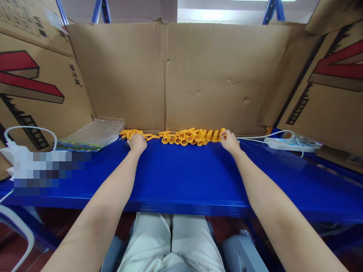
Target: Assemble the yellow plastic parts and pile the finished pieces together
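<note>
A row of several small orange plastic parts (181, 136) lies along the back of the blue table (181, 177), against a cardboard wall. My left hand (137, 143) reaches to the row's left end, its fingers curled down onto the orange pieces there. My right hand (229, 142) rests at the row's right end, fingers bent and touching the last orange piece. Both arms stretch straight forward from my lap.
A stack of clear plastic bags (95, 134) lies to the left of the row. A white power strip (283, 143) with cables sits at the right. A white charger and cable (11, 149) are at the far left. Cardboard boxes (326, 83) wall in the table.
</note>
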A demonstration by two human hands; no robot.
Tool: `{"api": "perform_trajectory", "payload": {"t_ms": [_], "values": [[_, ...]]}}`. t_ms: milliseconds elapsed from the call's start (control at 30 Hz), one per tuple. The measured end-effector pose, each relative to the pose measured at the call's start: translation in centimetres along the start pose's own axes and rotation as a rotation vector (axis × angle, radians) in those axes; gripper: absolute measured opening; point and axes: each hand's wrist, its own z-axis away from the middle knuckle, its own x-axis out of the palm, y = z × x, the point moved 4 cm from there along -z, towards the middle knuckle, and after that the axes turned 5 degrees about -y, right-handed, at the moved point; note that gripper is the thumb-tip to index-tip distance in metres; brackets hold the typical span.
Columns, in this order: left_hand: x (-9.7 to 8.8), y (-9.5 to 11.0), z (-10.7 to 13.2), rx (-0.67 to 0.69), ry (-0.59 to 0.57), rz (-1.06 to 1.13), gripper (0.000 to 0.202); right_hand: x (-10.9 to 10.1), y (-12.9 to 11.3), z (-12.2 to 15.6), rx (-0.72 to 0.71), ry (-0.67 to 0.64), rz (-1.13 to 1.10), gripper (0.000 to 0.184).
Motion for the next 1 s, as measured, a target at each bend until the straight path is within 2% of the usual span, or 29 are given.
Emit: {"api": "perform_trajectory", "payload": {"t_ms": [267, 467, 667, 867, 1000], "values": [[-2.4, 1.5, 0.2, 0.103, 0.226, 0.149, 0.025, -0.2, -0.4, -0.1, -0.042, 0.044, -0.027, 0.024], [-2.3, 2.7, 0.3, 0.232, 0.218, 0.178, 0.022, -1.2, -2.4, 0.5, -0.100, 0.086, -0.151, 0.035], [-1.4, 2.7, 0.0, 0.241, 0.110, 0.114, 0.030, -1.3, -5.2, 1.3, -0.284, 0.089, -0.242, 0.039], [1.4, 2.7, 0.1, 0.344, -0.305, 0.006, 0.024, -0.7, -7.0, 1.8, -0.437, 0.075, -0.265, 0.037], [1.4, 3.2, 0.5, 0.416, -0.330, -0.043, 0.026, -0.4, -8.2, 2.3, -0.526, 0.043, -0.293, 0.035]]}}
